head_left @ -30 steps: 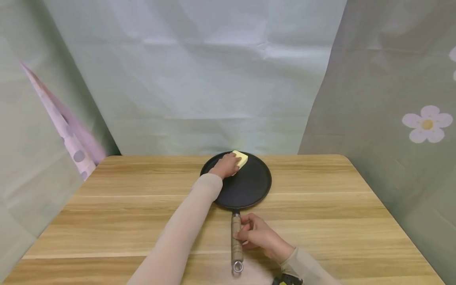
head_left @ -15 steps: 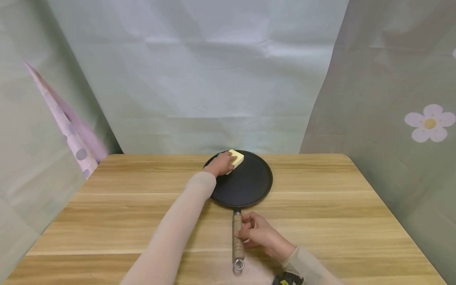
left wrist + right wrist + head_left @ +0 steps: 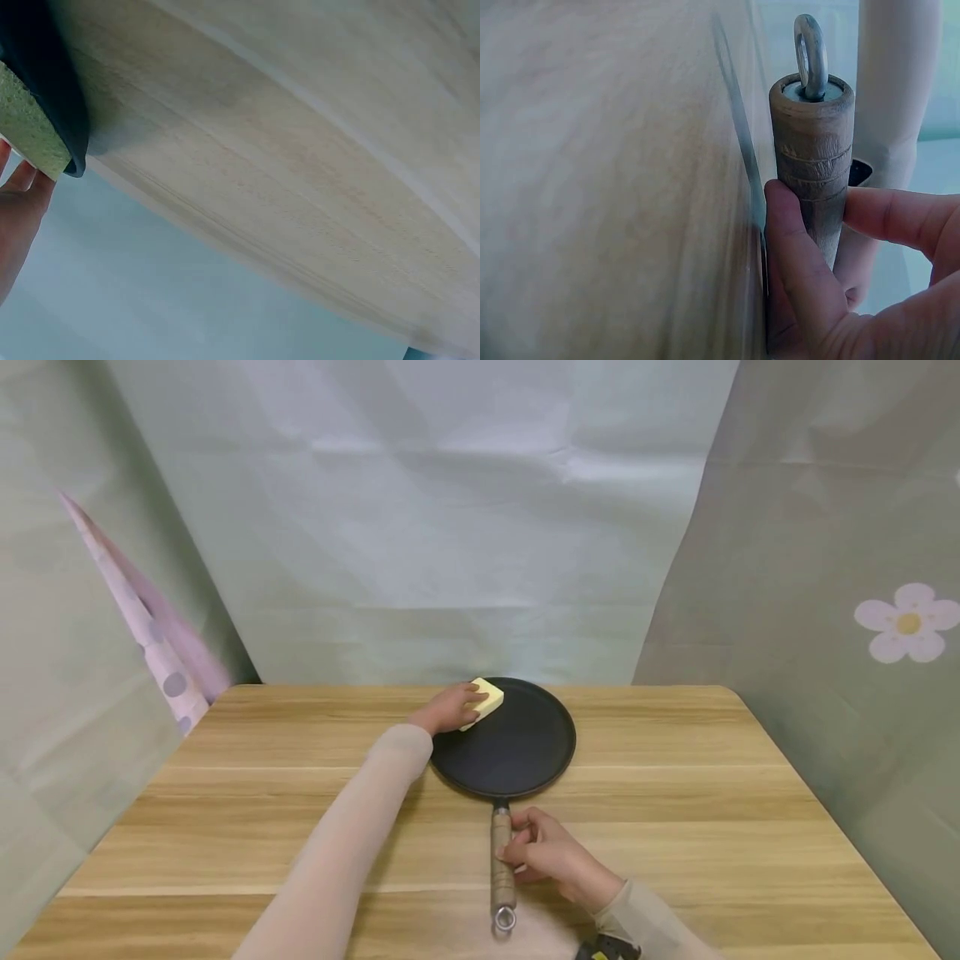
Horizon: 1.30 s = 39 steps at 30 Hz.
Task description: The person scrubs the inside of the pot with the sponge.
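A round black flat pan (image 3: 517, 747) lies on the wooden table with its wooden handle (image 3: 502, 881) pointing toward me. At the pan's far left rim, my left hand (image 3: 447, 708) grips a pale yellow sponge (image 3: 491, 695) from above. The left wrist view shows the sponge's greenish side (image 3: 30, 124) against the dark pan edge (image 3: 56, 75), fingertips on its end. My right hand (image 3: 553, 857) pinches the handle from the right. In the right wrist view, thumb and finger sit on either side of the ridged wooden grip (image 3: 814, 146), below its metal hanging ring (image 3: 811, 56).
The wooden table (image 3: 675, 843) has rounded far corners. Its far edge runs just behind the pan. A pale cloth backdrop (image 3: 465, 543) hangs behind, with a flower-printed sheet (image 3: 780, 568) at the right. A black strap device (image 3: 607, 948) is on the right wrist.
My left hand has slid the sponge leftward across the pan toward its far left rim. The right hand keeps its hold on the handle; the pan shifts only slightly in view.
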Each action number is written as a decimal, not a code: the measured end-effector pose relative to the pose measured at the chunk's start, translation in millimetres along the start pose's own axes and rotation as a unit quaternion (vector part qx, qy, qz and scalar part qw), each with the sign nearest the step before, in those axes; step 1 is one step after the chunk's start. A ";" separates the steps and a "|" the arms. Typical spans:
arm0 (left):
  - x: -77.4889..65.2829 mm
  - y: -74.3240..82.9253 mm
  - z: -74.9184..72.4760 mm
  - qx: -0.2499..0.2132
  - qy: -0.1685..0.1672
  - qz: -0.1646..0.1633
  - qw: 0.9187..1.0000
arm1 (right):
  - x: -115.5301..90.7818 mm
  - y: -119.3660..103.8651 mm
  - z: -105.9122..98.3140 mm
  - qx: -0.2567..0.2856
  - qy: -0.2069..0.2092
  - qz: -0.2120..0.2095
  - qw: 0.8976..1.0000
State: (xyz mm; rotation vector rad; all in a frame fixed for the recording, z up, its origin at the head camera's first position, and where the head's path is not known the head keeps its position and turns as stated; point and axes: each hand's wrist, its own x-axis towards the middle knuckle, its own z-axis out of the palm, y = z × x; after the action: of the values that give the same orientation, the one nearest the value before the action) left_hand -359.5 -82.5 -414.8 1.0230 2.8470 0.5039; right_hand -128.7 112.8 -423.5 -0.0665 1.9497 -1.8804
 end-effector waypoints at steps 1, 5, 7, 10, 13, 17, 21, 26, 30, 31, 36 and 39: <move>-1.1 -0.5 0.1 0.004 0.004 0.005 1.000 | 0.1 0.2 0.2 0.000 -0.001 0.000 1.000; -6.5 -0.5 -0.1 0.003 0.007 0.010 1.000 | 1.0 1.5 0.5 0.001 -0.003 -0.001 1.000; -9.1 0.0 -0.7 0.002 0.008 0.013 1.000 | 1.2 2.2 0.3 0.000 -0.002 0.000 1.000; -13.0 -0.5 -1.2 0.003 0.007 0.020 1.000 | 1.2 2.9 -0.3 -0.001 0.001 0.001 1.000; -15.5 -1.9 -1.3 0.003 0.000 0.019 1.000 | 1.0 3.0 -0.3 -0.001 0.003 0.003 1.000; -19.4 -1.1 -1.4 0.005 -0.016 0.011 1.000 | -0.9 1.4 0.2 -0.003 0.006 0.003 1.000; -24.3 2.1 -1.1 0.009 -0.021 0.018 1.000 | -2.1 0.7 0.8 -0.005 0.008 0.006 1.000; -30.4 4.1 1.7 0.010 -0.016 0.021 1.000 | -1.8 1.8 1.4 -0.006 0.010 0.005 1.000; -36.4 6.2 4.5 0.010 -0.010 0.024 1.000 | -1.7 2.9 1.5 -0.006 0.009 0.004 1.000; -37.8 6.6 5.1 0.012 -0.007 0.026 1.000 | -1.7 2.9 1.5 -0.006 0.009 0.004 1.000; -43.3 8.9 6.4 0.006 -0.003 0.023 1.000 | -1.5 2.1 1.1 -0.004 0.006 0.002 1.000; -45.1 11.0 6.8 0.004 -0.004 0.021 1.000 | -0.8 2.1 0.8 0.000 0.006 0.004 1.000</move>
State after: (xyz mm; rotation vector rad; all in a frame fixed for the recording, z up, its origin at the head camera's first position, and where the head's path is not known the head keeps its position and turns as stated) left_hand -316.7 -101.1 -419.4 1.0846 2.8288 0.4898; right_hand -127.2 112.5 -425.2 -0.0473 1.9558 -1.8794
